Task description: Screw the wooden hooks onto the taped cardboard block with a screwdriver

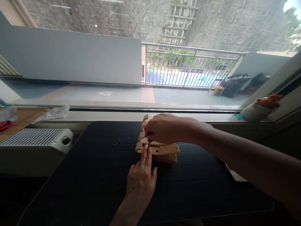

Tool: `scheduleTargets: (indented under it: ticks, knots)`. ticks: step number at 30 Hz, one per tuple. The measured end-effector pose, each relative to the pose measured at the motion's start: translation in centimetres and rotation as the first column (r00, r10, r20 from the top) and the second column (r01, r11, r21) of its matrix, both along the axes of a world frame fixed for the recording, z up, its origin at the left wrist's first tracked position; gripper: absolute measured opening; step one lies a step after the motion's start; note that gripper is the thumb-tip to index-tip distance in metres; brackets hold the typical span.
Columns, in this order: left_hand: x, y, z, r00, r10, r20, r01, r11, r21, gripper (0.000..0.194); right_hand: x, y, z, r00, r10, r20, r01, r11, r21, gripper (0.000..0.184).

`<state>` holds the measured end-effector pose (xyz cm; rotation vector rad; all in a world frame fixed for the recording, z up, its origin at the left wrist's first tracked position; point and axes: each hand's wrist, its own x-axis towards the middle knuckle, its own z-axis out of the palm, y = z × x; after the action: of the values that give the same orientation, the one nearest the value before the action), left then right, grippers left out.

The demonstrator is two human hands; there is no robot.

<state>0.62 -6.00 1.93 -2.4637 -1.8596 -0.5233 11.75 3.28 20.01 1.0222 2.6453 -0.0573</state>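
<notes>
My right hand (162, 127) is closed around a screwdriver (149, 143), its dark shaft pointing down at a light wooden assembly (168, 149). The handle is mostly hidden in the fist. My left hand (142, 177) reaches in from the near side, with index and middle fingers stretched out and pressed on the front wooden piece beside the screwdriver's tip. The assembly has several curved ends on its left and a round hole in the front bar. Its far part is covered by my right hand. A small dark screw (117, 143) lies to the left on the black table (94, 185).
On the left stand a white slotted appliance (35, 137) and a cardboard sheet (28, 117) with clear plastic and a red-handled object (6, 125). A white container (255, 110) sits on the windowsill at right. Under my right forearm shows a white flat item (237, 175).
</notes>
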Motion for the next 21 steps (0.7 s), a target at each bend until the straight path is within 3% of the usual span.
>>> scheduleTargets:
  ticks: [3, 12, 21]
  knots:
    - [0.0, 0.1, 0.2, 1.000, -0.009, 0.003, 0.009, 1.000, -0.012, 0.058, -0.2, -0.3, 0.3, 0.999, -0.033, 0.010, 0.032, 0.999, 0.013, 0.024]
    - [0.1, 0.3, 0.2, 1.000, -0.005, -0.010, 0.005, 1.000, -0.024, 0.057, 0.0, -0.3, 0.4, 0.998, 0.042, -0.040, -0.044, 0.997, -0.064, 0.022]
    - [0.1, 0.3, 0.4, 1.000, -0.004, -0.002, 0.004, 0.999, -0.048, 0.057, 0.1, -0.1, -0.1, 0.996, -0.025, -0.089, 0.024, 1.000, -0.013, 0.024]
